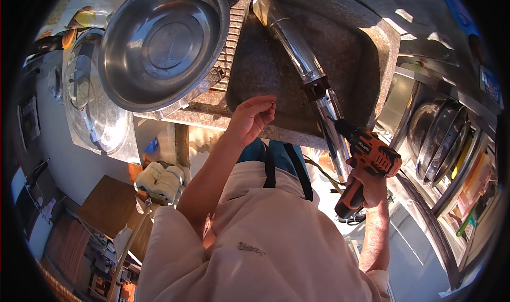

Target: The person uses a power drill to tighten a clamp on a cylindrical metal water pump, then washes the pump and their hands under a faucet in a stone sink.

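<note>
My right hand (368, 187) is wrapped round the grip of an orange and black cordless drill (374, 154). The drill's chuck points up and left, close to a shiny metal tube (297, 47) that slants across a dark stone sink (387, 52). A dark brown collar (316, 87) sits partway along the tube, with narrower chromed tubing below it. Over the sink's near edge, my left hand (253, 119) is closed in a pinch. A tiny dark bit shows at its fingertips, too small to name. That hand is apart from the tube.
A large stainless steel basin (112, 70) stands left of the sink, partly over a ribbed drainboard (234, 33). Further left lies a round clear lid or tray (109, 126). Pans (433, 134) stand in a rack at right. A wooden table (109, 206) is at lower left.
</note>
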`<state>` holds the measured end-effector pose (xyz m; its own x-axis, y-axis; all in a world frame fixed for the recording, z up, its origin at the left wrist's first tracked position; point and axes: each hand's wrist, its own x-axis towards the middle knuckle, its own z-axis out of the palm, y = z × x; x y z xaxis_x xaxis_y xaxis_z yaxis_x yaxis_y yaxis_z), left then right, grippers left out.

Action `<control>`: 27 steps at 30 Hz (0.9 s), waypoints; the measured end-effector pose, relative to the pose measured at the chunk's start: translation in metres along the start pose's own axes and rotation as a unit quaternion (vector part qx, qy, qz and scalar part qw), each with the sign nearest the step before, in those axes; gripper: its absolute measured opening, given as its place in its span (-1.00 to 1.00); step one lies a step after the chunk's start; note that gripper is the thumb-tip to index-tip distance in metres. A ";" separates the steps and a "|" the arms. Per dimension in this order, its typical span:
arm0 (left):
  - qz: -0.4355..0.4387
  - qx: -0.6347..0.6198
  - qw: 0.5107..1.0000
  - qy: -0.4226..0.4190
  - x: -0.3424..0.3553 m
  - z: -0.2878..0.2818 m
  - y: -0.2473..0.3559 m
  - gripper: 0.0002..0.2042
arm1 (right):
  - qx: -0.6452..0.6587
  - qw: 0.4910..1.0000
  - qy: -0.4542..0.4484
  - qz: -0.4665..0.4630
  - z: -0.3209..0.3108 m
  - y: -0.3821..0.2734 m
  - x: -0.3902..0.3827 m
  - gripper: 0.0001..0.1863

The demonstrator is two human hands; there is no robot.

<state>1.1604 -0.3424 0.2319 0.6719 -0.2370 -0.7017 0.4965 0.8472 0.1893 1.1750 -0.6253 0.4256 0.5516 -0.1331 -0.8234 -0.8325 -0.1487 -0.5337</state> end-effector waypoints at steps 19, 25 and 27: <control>0.319 0.662 0.551 0.396 -0.062 -0.120 0.036 -0.91 | -0.025 0.999 -0.016 -0.018 -0.006 -0.002 0.013 -0.62; 0.353 0.653 0.553 0.378 -0.062 -0.120 0.034 -0.87 | -0.012 0.999 -0.022 -0.025 -0.020 0.010 0.019 -0.62; 0.361 0.659 0.546 0.371 -0.063 -0.124 0.034 -0.87 | -0.006 0.999 -0.024 -0.027 -0.022 0.012 0.019 -0.62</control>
<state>1.0667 -0.2395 0.1977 0.7888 0.6045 -0.1113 0.5429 -0.6001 0.5875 1.1771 -0.6508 0.4076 0.5919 -0.0783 -0.8022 -0.8011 -0.1670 -0.5747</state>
